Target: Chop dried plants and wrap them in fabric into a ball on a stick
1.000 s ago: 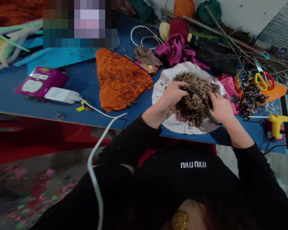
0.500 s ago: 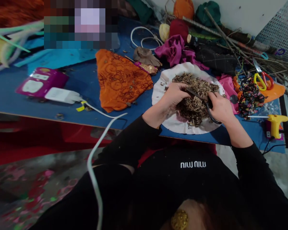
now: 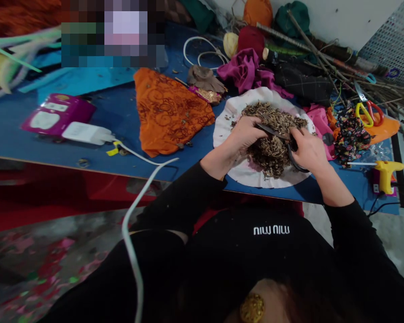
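My right hand is closed around the dark handles of a pair of scissors, whose blades point left toward my other hand. My left hand is pinched close to the blade tips. Whatever its fingers hold is too small and too hidden to name. Under both hands lies a heap of brown, dried, shredded plant matter. The heap rests on a round white cloth near the table's front edge.
An orange patterned cloth lies left of the white one. Farther left is a purple power strip with a white plug and cable. At right are red-and-yellow scissors and a yellow glue gun. Sticks and fabrics crowd the back.
The scissors' blades look slightly farther apart and tilted a little differently. Both hands stay in nearly the same place over the heap.
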The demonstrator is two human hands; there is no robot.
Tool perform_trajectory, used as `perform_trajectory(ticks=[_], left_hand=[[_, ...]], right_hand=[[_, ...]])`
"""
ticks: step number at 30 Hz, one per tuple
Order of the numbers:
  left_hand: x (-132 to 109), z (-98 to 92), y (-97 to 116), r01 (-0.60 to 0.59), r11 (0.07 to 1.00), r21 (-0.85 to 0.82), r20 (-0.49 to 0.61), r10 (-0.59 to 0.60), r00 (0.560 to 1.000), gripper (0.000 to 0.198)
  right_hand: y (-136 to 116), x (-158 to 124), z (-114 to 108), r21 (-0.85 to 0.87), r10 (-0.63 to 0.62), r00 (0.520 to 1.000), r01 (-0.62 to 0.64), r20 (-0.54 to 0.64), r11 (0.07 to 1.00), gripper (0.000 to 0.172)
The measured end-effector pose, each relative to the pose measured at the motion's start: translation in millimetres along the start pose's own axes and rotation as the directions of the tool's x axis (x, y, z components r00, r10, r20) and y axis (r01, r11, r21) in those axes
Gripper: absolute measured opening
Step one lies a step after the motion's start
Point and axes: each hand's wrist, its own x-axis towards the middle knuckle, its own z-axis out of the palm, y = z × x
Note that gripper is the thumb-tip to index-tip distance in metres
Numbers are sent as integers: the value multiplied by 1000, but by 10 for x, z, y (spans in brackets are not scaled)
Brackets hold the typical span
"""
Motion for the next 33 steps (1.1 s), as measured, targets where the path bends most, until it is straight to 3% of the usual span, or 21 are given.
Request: perform_trajectory(ticks=[7, 13, 18, 23, 29, 33], left_hand=[[-16, 0, 44, 53, 998, 43, -1, -53, 999, 13], [-33, -19, 70, 18, 983, -182, 41, -11, 999, 23], [-26, -42, 60, 1, 961, -276, 6, 1, 1000, 32], [9, -28, -6, -94, 955, -282, -71, 77, 994, 42], [-4, 15, -16, -83, 968, -236, -62, 71, 996, 50], [-42, 2, 6, -70, 972, -224, -54, 59, 997, 47]], right_hand=[[-4, 19, 15, 14, 49, 997, -50, 58, 999, 45], [162, -5, 3, 222, 30, 998, -16, -62, 975, 60], [304, -61, -12, 292, 12, 998, 9, -68, 956, 63], [270, -60, 30, 283, 23, 999, -10, -44, 959, 64], [143, -41, 11, 193, 33, 998, -42, 49, 980, 61], [81, -52, -18, 139, 72, 993, -84, 92, 987, 49]])
